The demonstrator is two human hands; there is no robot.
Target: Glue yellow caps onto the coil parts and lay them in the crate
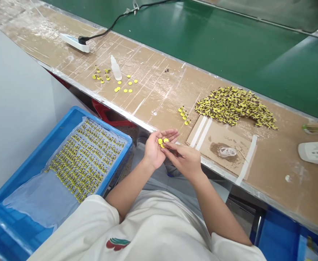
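Note:
Over my lap, at the front edge of the bench, my left hand [155, 149] is turned palm up, holding a few small yellow discs [160, 141] on its palm and fingers. My right hand [184, 159] reaches in from the right, thumb and fingertips pinched at the lowest disc. Just beyond the hands on the bench stand several yellow discs with small dark-and-yellow figures [184, 116]. To their right is a cardboard sheet [202, 139] with white tape strips and a wet brown patch around a clear blob [227, 152]; a thin stick lies by it.
A large heap of yellow-and-black pieces [232, 105] lies behind the cardboard. Further left are a white squeeze bottle [116, 68], loose yellow discs [125, 90] and a power strip [74, 42]. A blue tray [20, 185] with rows of figures sits at left. A white bottle [315, 152] lies far right.

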